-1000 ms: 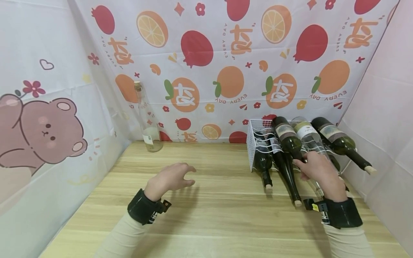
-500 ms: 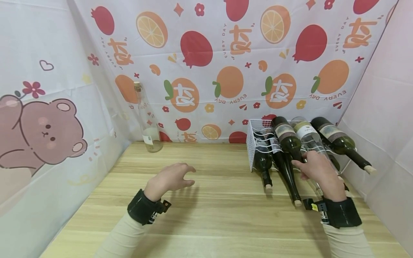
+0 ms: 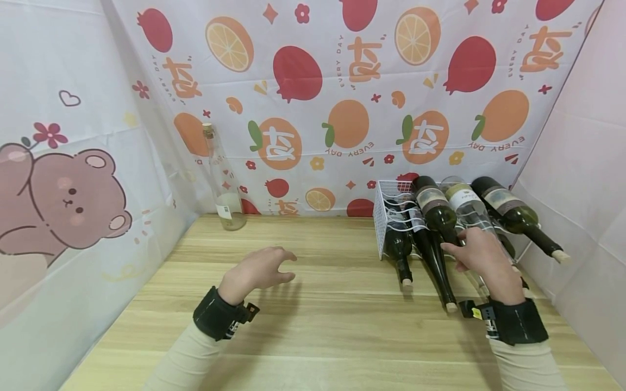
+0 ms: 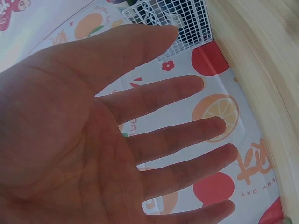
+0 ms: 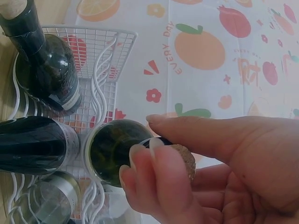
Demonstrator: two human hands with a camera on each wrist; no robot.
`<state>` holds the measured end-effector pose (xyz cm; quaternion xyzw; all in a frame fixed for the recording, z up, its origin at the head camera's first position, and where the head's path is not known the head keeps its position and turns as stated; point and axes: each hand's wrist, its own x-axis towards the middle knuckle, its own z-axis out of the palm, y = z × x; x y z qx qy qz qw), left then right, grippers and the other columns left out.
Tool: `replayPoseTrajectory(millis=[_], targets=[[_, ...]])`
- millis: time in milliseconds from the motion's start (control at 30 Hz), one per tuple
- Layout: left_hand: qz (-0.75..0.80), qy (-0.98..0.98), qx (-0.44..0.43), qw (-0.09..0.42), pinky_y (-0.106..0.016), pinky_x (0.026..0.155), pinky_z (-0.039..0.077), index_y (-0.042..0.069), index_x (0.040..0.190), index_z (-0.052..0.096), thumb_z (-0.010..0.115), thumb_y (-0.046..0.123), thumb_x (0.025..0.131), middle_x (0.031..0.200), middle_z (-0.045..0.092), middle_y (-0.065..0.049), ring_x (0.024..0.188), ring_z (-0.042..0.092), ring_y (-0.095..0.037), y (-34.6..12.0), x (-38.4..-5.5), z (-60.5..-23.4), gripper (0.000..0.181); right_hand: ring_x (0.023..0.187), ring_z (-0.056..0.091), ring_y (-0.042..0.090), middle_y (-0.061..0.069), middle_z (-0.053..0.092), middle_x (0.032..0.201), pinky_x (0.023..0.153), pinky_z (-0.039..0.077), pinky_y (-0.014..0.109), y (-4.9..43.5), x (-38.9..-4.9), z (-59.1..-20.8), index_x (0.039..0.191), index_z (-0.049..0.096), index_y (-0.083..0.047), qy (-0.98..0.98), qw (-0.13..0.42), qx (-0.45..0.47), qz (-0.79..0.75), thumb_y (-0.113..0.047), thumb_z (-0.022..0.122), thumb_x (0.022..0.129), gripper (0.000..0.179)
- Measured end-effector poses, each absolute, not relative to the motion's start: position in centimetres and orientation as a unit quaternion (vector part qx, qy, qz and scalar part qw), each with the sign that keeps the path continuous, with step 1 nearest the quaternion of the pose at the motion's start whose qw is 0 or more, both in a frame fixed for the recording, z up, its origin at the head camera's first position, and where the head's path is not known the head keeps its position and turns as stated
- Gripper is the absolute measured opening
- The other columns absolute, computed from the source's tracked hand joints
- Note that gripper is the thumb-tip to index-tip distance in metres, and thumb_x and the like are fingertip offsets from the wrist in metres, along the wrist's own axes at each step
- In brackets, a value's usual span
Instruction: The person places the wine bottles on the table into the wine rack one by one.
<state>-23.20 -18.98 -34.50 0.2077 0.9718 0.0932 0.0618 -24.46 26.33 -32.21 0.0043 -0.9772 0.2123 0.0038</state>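
Observation:
My right hand (image 3: 481, 256) grips the neck of a dark green wine bottle (image 3: 434, 205) that lies in the top of a white wire wine rack (image 3: 383, 231). In the right wrist view, the fingers curl round that neck and its cork (image 5: 187, 159) shows between them and the palm. My left hand (image 3: 260, 269) hovers over the wooden table, holding nothing; the left wrist view shows its fingers (image 4: 177, 130) spread straight. Beside the gripped bottle lie a clear bottle (image 3: 464, 200) with a pale label and another dark green bottle (image 3: 513, 209), neck toward me.
A clear corked bottle (image 3: 229, 201) stands upright at the back left of the wooden table (image 3: 313, 326). Lower in the rack, dark bottles (image 3: 400, 247) point their corked necks forward. Fruit-print cloth (image 3: 313, 136) hangs behind, with pale cloth walls on both sides.
Almost nothing differs. The right hand has shifted very slightly left along the bottle's neck; the left hand and the bottles stay where they were.

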Motion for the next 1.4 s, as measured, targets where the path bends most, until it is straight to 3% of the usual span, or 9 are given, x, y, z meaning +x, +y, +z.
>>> replayPoseTrajectory(millis=[867, 1033, 1200, 1300, 1400], targets=[[0.090, 0.973, 0.201, 0.068, -0.052, 0.102, 0.055, 0.009, 0.132, 0.068, 0.075, 0.027, 0.095, 0.131, 0.069, -0.012, 0.125, 0.064, -0.033, -18.90, -23.24, -34.51, 0.042, 0.058, 0.071, 0.018, 0.001, 0.069, 0.055, 0.086, 0.051, 0.063, 25.88, -24.11, -32.22, 0.132, 0.055, 0.019, -0.980, 0.034, -0.004, 0.194, -0.033, 0.069, 0.097, 0.064], [0.089, 0.973, 0.203, 0.068, -0.053, 0.103, 0.055, 0.009, 0.133, 0.068, 0.075, 0.028, 0.095, 0.134, 0.068, -0.013, 0.126, 0.064, -0.033, -18.91, -23.27, -34.58, 0.043, 0.061, 0.071, 0.019, 0.001, 0.069, 0.055, 0.078, 0.052, 0.058, 25.82, -23.93, -32.35, 0.126, 0.060, 0.015, -0.980, 0.047, -0.004, 0.194, -0.032, 0.069, 0.098, 0.056], [0.087, 0.972, 0.206, 0.066, -0.053, 0.103, 0.055, 0.009, 0.132, 0.068, 0.074, 0.028, 0.095, 0.133, 0.068, -0.013, 0.125, 0.064, -0.034, -18.95, -23.28, -34.66, 0.042, 0.060, 0.070, 0.019, 0.002, 0.069, 0.056, 0.079, 0.051, 0.058, 25.86, -23.94, -32.41, 0.125, 0.060, 0.015, -0.980, 0.052, -0.001, 0.194, -0.032, 0.069, 0.098, 0.056], [0.089, 0.972, 0.207, 0.067, -0.053, 0.103, 0.054, 0.009, 0.132, 0.068, 0.074, 0.028, 0.095, 0.133, 0.068, -0.013, 0.126, 0.064, -0.033, -18.97, -23.34, -34.69, 0.042, 0.063, 0.071, 0.022, 0.006, 0.071, 0.060, 0.078, 0.052, 0.057, 25.87, -23.97, -32.40, 0.128, 0.059, 0.015, -0.982, 0.047, -0.003, 0.185, -0.034, 0.066, 0.099, 0.057], [0.095, 0.971, 0.208, 0.067, -0.052, 0.105, 0.054, 0.008, 0.132, 0.068, 0.074, 0.028, 0.095, 0.133, 0.067, -0.014, 0.126, 0.064, -0.034, -19.01, -23.43, -34.61, 0.043, 0.081, 0.072, 0.039, 0.022, 0.075, 0.085, 0.078, 0.053, 0.058, 25.87, -23.90, -32.32, 0.131, 0.058, 0.014, -0.985, 0.051, -0.007, 0.162, -0.039, 0.063, 0.100, 0.061]])
